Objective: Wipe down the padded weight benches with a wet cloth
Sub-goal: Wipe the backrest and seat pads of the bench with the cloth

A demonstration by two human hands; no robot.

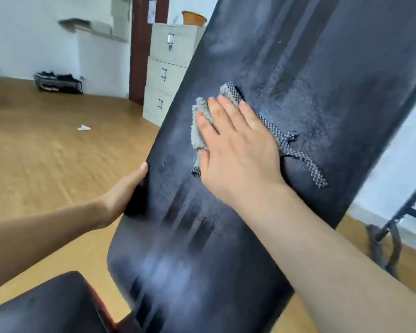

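Observation:
A long black padded bench backrest (pixel 310 97) slants up from bottom centre to top right, dusty and marked with darker wiped streaks. My right hand (pixel 235 150) lies flat on a grey cloth with a checkered edge (pixel 288 143), pressing it against the middle of the pad. The cloth sticks out beyond the fingertips and to the right of the hand. My left hand (pixel 125 191) grips the pad's left edge, thumb on the front and fingers hidden behind. The black seat pad (pixel 46 306) shows at bottom left.
A beige three-drawer filing cabinet (pixel 168 75) with an orange basket (pixel 193 18) on top stands behind the bench by a brown door frame. A low black rack (pixel 58 82) sits against the wall. Wooden floor (pixel 46 152) stretches left with a paper scrap (pixel 84 127). Black metal frame (pixel 399 217) at right.

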